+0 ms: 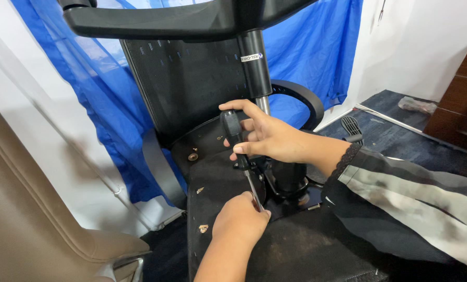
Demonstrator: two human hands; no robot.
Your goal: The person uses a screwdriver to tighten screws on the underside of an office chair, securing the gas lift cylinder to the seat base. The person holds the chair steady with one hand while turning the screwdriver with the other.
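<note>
Blue plastic sheeting (317,47) is hung behind the work area, against white walls; dark carpet (400,136) covers the floor, and part of a brown wooden cabinet (460,94) is seen at the right edge. One black office chair (191,78) is laid upside down, so that the underside of its seat (217,183) faces the camera and its fittings can be reached. One gas-lift column (255,62) rises from the seat mechanism (288,180) towards the star base (155,21) at the top of the frame.

One screwdriver (236,141), with a black handle and a steel shaft, is held steeply tilted over the mechanism plate, its tip hidden behind the lower hand. The right hand (270,138), coming from a striped sleeve (400,193), is wrapped around the handle, its grip pressed together on it, presumably so that turning force can be applied. The left hand (238,219) is placed low at the shaft, fingers curled about it near the tip, apparently to keep the blade steady on the fastener; the fastener itself cannot be seen.

One brass-coloured insert (192,156) is visible in the seat underside to the left of the tool. One curved armrest (301,99) is seen behind the column, and one caster (352,128) lies on the carpet beyond. Part of one beige chair (40,209) occupies the left foreground.
</note>
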